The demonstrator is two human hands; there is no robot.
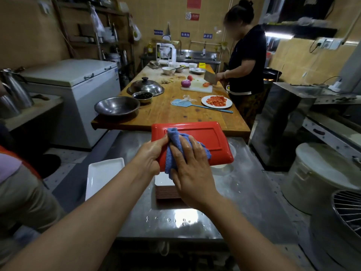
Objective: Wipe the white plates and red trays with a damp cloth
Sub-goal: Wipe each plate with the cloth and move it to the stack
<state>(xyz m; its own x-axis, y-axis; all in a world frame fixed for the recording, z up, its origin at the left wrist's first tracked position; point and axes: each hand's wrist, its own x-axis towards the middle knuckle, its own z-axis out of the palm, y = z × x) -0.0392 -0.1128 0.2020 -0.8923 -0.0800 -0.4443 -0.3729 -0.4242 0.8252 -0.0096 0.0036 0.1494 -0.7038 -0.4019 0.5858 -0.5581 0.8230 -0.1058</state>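
Steel counter [244,192] | left hand [150,155] grips red tray [205,137] | right hand [190,163] flat on blue cloth [173,151] | signs unreadable

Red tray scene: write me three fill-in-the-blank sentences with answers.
1. The right hand presses a ____ cloth on the red tray.
2. The left hand grips the tray's ____ edge.
3. Under the tray sits a stack of ____ on the steel table.

Answers: blue; left; plates

Single head-worn wide-angle view, looking forward and down from close above the steel surface [244,192], the wooden surface [175,114] beyond.
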